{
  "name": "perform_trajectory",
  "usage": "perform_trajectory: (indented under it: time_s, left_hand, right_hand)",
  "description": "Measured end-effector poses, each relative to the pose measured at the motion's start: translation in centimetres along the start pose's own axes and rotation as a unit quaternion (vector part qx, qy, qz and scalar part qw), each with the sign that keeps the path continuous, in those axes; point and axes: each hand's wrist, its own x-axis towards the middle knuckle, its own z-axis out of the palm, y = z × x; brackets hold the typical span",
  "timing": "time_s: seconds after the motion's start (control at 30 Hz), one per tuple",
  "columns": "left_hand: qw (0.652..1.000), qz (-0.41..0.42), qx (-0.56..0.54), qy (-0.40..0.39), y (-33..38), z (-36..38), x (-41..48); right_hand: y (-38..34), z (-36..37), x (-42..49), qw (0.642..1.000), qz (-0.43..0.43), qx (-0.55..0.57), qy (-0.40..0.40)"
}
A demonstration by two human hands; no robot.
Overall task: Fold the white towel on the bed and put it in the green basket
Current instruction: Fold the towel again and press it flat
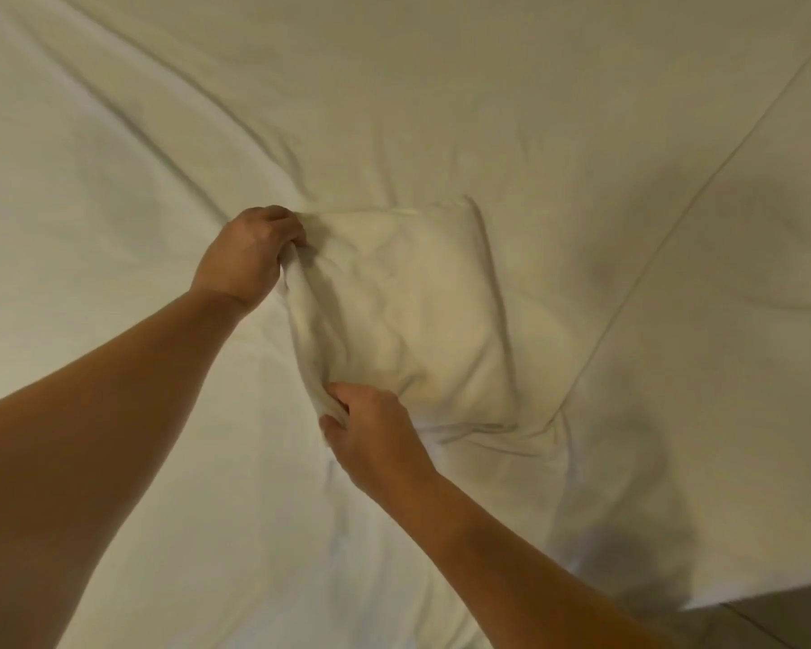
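The white towel point(408, 306) lies folded into a thick, roughly square pad in the middle of the bed. My left hand point(249, 255) grips its far left corner, fingers curled into the cloth. My right hand point(371, 433) pinches the near left corner. The left edge of the towel is bunched and raised slightly between the two hands; the right side rests flat. No green basket is in view.
A wrinkled white sheet point(137, 133) covers the bed all around the towel. A long seam point(675, 217) runs diagonally at the right. The bed's near right corner point(703, 601) ends above a strip of grey floor point(792, 620).
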Motion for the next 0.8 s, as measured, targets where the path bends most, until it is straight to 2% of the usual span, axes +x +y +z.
perform_trajectory:
  time_s: [0.2, 0.43, 0.53, 0.63, 0.7, 0.8]
  left_hand:
    - [0.999, -0.041, -0.018, 0.008, -2.1, 0.9, -2.4]
    - [0.998, -0.057, -0.006, -0.028, -4.1, 3.3, -4.6]
    - [0.999, -0.022, -0.03, 0.013, -2.3, 3.6, -5.7]
    - [0.998, 0.045, -0.032, 0.002, -0.2, 4.6, -6.8]
    - [0.999, 0.01, -0.015, -0.044, 0.8, 5.9, -7.8]
    - [0.993, -0.072, -0.007, -0.091, 1.6, 7.6, -9.5]
  right_hand:
    - [0.0, 3.6, 0.1, 0.998, -0.016, -0.058, -0.011]
    - [0.9, 5.3, 0.0, 0.994, -0.036, -0.088, -0.053]
    - [1.9, 5.1, -0.2, 0.988, -0.072, -0.133, -0.012]
    - [3.1, 3.9, -0.4, 0.974, -0.099, -0.194, 0.067]
    - [4.1, 3.1, -0.5, 0.96, -0.064, -0.257, 0.091]
    - [6.4, 2.1, -0.3, 0.948, -0.023, -0.316, 0.032]
